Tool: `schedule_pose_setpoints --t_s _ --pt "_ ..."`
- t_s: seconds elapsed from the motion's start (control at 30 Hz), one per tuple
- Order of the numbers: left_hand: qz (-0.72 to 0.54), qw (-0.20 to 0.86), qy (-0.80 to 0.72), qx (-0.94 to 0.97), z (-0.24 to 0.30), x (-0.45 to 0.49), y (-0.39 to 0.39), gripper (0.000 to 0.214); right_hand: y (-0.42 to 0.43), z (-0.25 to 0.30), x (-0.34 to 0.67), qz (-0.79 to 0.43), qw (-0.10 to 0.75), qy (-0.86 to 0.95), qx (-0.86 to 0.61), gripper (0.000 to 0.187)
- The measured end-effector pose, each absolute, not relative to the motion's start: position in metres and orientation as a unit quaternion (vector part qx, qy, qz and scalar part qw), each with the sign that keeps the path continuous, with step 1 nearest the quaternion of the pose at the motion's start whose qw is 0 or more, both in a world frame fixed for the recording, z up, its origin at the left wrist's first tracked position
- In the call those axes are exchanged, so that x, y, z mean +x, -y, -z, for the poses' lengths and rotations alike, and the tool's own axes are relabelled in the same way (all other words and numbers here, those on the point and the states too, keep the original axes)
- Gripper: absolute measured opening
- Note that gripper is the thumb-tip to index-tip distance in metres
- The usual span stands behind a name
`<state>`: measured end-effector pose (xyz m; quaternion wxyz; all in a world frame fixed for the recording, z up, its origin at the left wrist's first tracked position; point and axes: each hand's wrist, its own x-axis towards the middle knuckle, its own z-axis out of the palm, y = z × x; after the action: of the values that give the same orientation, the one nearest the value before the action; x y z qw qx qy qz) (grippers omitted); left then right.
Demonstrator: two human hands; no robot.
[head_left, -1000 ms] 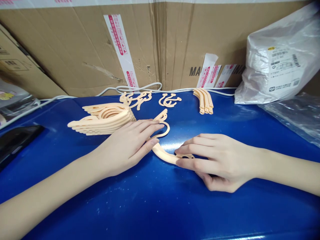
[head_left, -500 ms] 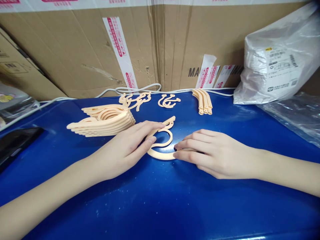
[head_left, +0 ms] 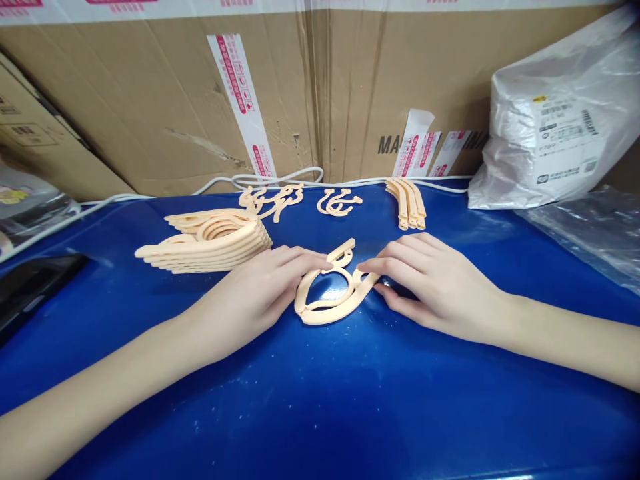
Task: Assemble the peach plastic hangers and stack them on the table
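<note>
A cream plastic folding hanger (head_left: 333, 313) lies on the blue tabletop between my hands, its two curved arms bent round an inner ring. My left hand (head_left: 267, 280) grips its left arm near the top, fingertips on the piece and thumb hidden. On the other side, my right hand (head_left: 425, 277) pinches the end of the right arm between fingers and thumb. Left of them is a neat stack of folded hangers (head_left: 210, 250) in the same cream plastic.
Behind the hanger lie loose curved hook pieces (head_left: 340, 205), a tangle of similar pieces (head_left: 275, 200) and several curved bars (head_left: 407, 205). A white cable (head_left: 220, 181) runs along the cardboard box (head_left: 165, 100). A plastic-wrapped parcel (head_left: 540, 133) stands right; a black phone-like object (head_left: 40, 287) lies left.
The hanger's right arm has swung upward and inward with my right hand, narrowing the shape round the ring. My left hand stays nearly in place on the left arm.
</note>
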<state>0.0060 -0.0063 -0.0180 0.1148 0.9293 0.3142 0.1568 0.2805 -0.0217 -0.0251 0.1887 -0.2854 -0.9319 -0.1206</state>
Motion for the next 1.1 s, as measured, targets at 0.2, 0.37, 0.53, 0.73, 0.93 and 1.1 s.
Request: schedule_pose_setpoints --t_s 0.2,0.37,0.53,0.73,0.93,1.1 --pt "-0.159 0.090 -0.315 0.931 0.0153 0.0077 0.0081 0.038 0.0183 0.0277 0.2812 0.154 0.208 0.916 -0.306 0.018" --pt "-0.152 0.047 -0.325 0.932 0.0154 0.0075 0.0091 0.038 0.0183 0.0265 0.2803 0.142 0.202 0.918 -0.309 0.019" --pt "-0.140 0.022 -0.346 0.927 0.0170 0.0077 0.0068 0.043 0.0219 0.0239 0.2785 0.092 0.187 0.926 -0.316 0.030" --pt "-0.124 0.002 -0.326 0.937 0.0168 0.0078 0.0049 0.040 0.0206 0.0227 0.2805 0.026 0.138 0.945 -0.295 0.043" --pt "-0.132 -0.037 -0.304 0.943 0.0165 0.0051 0.0025 0.034 0.0211 0.0206 0.2806 -0.009 0.136 0.952 -0.274 0.040" --pt "-0.134 0.005 -0.289 0.948 0.0104 0.0064 0.0075 0.041 0.0201 0.0211 0.2806 -0.033 0.150 0.953 -0.260 0.041"
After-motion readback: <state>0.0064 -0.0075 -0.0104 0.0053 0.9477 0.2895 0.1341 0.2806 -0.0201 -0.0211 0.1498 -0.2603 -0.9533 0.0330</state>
